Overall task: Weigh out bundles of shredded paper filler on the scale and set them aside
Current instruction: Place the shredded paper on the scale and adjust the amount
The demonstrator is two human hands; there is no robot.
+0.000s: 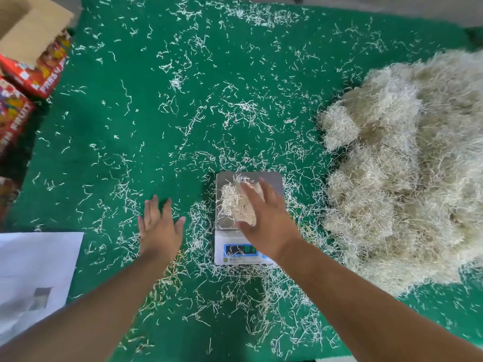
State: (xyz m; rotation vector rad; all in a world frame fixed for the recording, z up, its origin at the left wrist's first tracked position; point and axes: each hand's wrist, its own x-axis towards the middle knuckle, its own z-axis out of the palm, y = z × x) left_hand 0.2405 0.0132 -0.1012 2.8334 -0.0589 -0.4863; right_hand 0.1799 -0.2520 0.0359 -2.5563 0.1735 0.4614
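A small white digital scale (226,254) with a steel pan stands on the green mat, its blue-framed display facing me. A small bundle of shredded paper (235,202) lies on the pan. My right hand (269,218) is spread over the bundle with straight fingers, touching or just above it. To the left of the scale, my left hand (160,228) hovers over the mat with fingers spread, holding nothing. A large heap of shredded paper (407,173) fills the right side.
Loose paper shreds are scattered all over the green mat (130,113). An open cardboard box (28,24) and red fruit cartons (34,71) stand at the far left. A white sheet (34,273) lies at the near left.
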